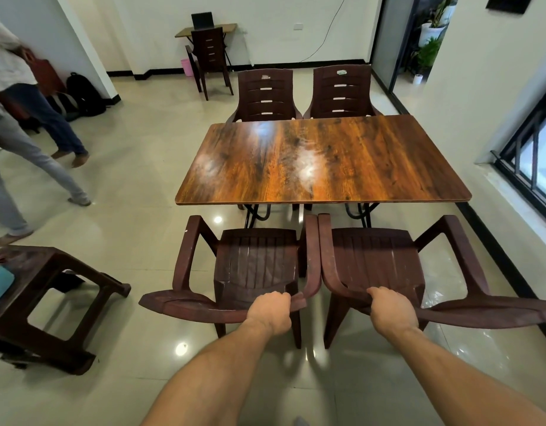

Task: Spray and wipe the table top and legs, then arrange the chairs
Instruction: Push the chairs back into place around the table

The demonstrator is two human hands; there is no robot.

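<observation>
A glossy wood-grain table [323,161] stands in the middle of the room. Two brown plastic armchairs face it on the near side. My left hand [270,309] grips the top of the backrest of the left near chair [256,262]. My right hand [391,310] grips the backrest top of the right near chair [376,259]. The two chairs touch at their inner armrests, a short way back from the table's near edge. Two more matching chairs, the far left chair [265,93] and the far right chair [340,90], are tucked against the far edge.
A brown plastic stool [47,302] stands at the left with a blue item on it. Two people's legs [35,167] cross the floor at the far left. A small desk with a chair [208,53] is at the back wall. A barred window [529,155] is on the right.
</observation>
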